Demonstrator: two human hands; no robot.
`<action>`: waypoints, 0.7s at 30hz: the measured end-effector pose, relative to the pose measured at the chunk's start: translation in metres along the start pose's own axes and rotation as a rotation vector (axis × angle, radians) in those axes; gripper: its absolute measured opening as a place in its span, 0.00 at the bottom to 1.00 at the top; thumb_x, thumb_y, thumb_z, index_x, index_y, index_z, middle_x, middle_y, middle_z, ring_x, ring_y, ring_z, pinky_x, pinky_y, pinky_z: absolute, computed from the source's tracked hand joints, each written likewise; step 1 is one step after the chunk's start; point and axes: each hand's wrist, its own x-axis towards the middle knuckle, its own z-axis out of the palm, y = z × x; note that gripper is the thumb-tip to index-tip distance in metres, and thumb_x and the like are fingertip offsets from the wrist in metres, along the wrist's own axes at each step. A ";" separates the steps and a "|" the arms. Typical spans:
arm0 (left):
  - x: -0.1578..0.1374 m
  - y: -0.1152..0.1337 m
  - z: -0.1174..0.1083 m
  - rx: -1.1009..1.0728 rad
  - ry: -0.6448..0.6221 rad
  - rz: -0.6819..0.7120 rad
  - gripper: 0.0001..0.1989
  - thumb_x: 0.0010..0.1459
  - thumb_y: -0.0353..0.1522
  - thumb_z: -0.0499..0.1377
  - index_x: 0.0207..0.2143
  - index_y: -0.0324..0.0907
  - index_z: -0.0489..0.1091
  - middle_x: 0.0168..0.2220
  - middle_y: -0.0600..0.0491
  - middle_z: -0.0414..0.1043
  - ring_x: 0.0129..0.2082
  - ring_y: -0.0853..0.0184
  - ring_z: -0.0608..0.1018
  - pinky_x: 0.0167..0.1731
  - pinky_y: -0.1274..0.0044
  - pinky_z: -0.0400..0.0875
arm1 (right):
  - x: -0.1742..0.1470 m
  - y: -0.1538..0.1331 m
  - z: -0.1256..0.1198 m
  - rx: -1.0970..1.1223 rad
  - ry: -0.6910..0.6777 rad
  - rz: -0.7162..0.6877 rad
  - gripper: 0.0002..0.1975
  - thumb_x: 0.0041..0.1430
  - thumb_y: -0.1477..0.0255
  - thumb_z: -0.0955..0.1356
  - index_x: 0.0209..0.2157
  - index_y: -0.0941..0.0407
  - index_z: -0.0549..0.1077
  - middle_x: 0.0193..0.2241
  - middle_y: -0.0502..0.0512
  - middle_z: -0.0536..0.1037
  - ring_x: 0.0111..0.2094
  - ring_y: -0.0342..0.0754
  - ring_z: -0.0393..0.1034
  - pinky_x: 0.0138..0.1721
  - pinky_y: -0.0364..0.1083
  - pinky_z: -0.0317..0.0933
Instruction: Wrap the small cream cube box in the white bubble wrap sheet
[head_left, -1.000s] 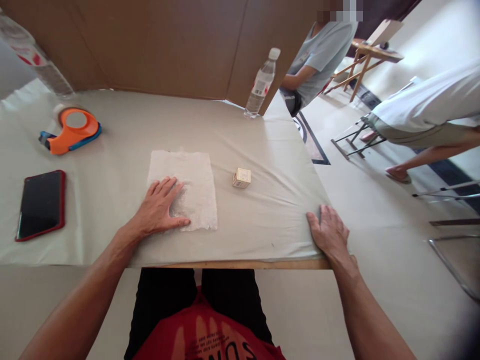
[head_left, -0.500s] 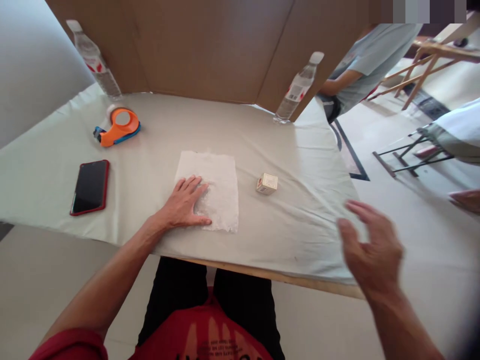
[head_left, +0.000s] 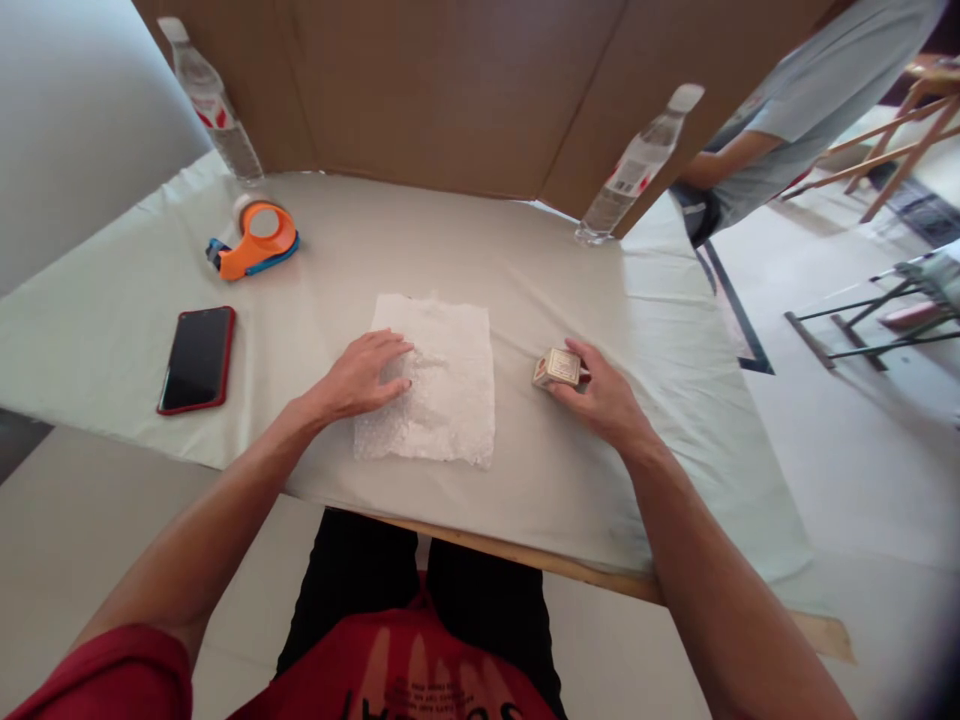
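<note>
A small cream-coloured box [head_left: 558, 368] is between the thumb and fingers of my right hand [head_left: 604, 395], at or just over the cloth. To its left, a white sheet of bubble wrap [head_left: 450, 390] lies flat on the table. My left hand [head_left: 364, 373] is at the sheet's left edge, its thumb and fingers apart with nothing held. Whether its fingertips press on the sheet or hover over it I cannot tell.
Left of the sheet lie a red-cased phone [head_left: 198, 360] and an orange tape dispenser [head_left: 262, 240]. Two water bottles [head_left: 217, 115] stand before a cardboard panel [head_left: 435, 90] at the back. Beyond the cloth-covered table [head_left: 420, 240], a person [head_left: 810, 100] sits at the right.
My right hand has come in from the right edge and closed round the small box. My left hand has drawn back toward the bubble wrap's left edge. The whole view has shifted slightly.
</note>
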 end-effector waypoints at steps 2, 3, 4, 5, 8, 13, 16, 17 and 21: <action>0.003 -0.006 0.008 -0.048 0.045 0.007 0.23 0.59 0.38 0.56 0.56 0.42 0.71 0.61 0.45 0.70 0.65 0.54 0.67 0.66 0.59 0.58 | -0.003 -0.005 -0.002 0.070 -0.006 0.031 0.28 0.52 0.61 0.71 0.54 0.55 0.72 0.47 0.61 0.80 0.42 0.59 0.77 0.48 0.62 0.70; 0.003 -0.009 0.012 -0.064 0.065 0.006 0.22 0.59 0.37 0.56 0.54 0.42 0.73 0.61 0.45 0.70 0.65 0.54 0.67 0.65 0.59 0.58 | -0.005 -0.013 -0.004 0.104 0.002 0.023 0.26 0.52 0.60 0.72 0.52 0.54 0.73 0.46 0.59 0.81 0.41 0.58 0.77 0.47 0.61 0.71; 0.004 -0.010 0.015 -0.076 0.074 0.009 0.21 0.58 0.37 0.57 0.53 0.42 0.74 0.61 0.45 0.70 0.65 0.54 0.67 0.65 0.59 0.58 | -0.008 -0.023 -0.006 0.138 0.013 0.001 0.26 0.52 0.60 0.72 0.52 0.53 0.73 0.45 0.58 0.81 0.40 0.57 0.77 0.48 0.61 0.71; 0.004 -0.011 0.017 -0.080 0.079 0.017 0.22 0.58 0.38 0.57 0.53 0.42 0.74 0.62 0.45 0.69 0.65 0.54 0.67 0.65 0.59 0.58 | -0.011 -0.036 -0.008 0.176 0.020 -0.031 0.25 0.53 0.60 0.73 0.52 0.52 0.73 0.45 0.58 0.81 0.41 0.57 0.77 0.48 0.60 0.71; 0.004 -0.013 0.020 -0.062 0.073 0.056 0.24 0.56 0.39 0.58 0.54 0.40 0.74 0.62 0.43 0.69 0.65 0.53 0.66 0.65 0.59 0.58 | -0.016 -0.083 -0.007 0.263 0.007 -0.173 0.25 0.55 0.60 0.73 0.53 0.50 0.72 0.49 0.57 0.80 0.46 0.57 0.76 0.50 0.58 0.70; 0.004 -0.015 0.020 -0.032 0.071 0.071 0.25 0.54 0.38 0.59 0.55 0.43 0.73 0.62 0.44 0.68 0.65 0.53 0.66 0.65 0.60 0.57 | -0.002 -0.133 0.031 0.294 -0.152 -0.381 0.24 0.57 0.63 0.72 0.56 0.50 0.70 0.52 0.57 0.78 0.50 0.55 0.74 0.51 0.55 0.70; 0.004 -0.014 0.021 -0.031 0.072 0.071 0.26 0.54 0.38 0.59 0.55 0.44 0.72 0.63 0.44 0.68 0.66 0.52 0.65 0.65 0.60 0.57 | 0.011 -0.130 0.062 0.218 -0.229 -0.418 0.24 0.57 0.65 0.70 0.56 0.52 0.70 0.52 0.59 0.78 0.51 0.57 0.73 0.52 0.56 0.68; 0.004 -0.014 0.021 -0.029 0.070 0.070 0.26 0.54 0.37 0.59 0.55 0.43 0.72 0.63 0.44 0.67 0.66 0.52 0.65 0.65 0.60 0.57 | 0.014 -0.125 0.069 0.188 -0.257 -0.420 0.24 0.57 0.66 0.70 0.56 0.52 0.70 0.52 0.59 0.78 0.52 0.58 0.73 0.53 0.57 0.68; 0.004 -0.013 0.019 -0.019 0.058 0.074 0.25 0.54 0.38 0.59 0.55 0.42 0.73 0.63 0.43 0.67 0.65 0.52 0.66 0.65 0.60 0.56 | 0.015 -0.109 0.083 0.179 -0.321 -0.400 0.29 0.56 0.65 0.71 0.59 0.51 0.67 0.56 0.60 0.76 0.55 0.60 0.71 0.57 0.60 0.64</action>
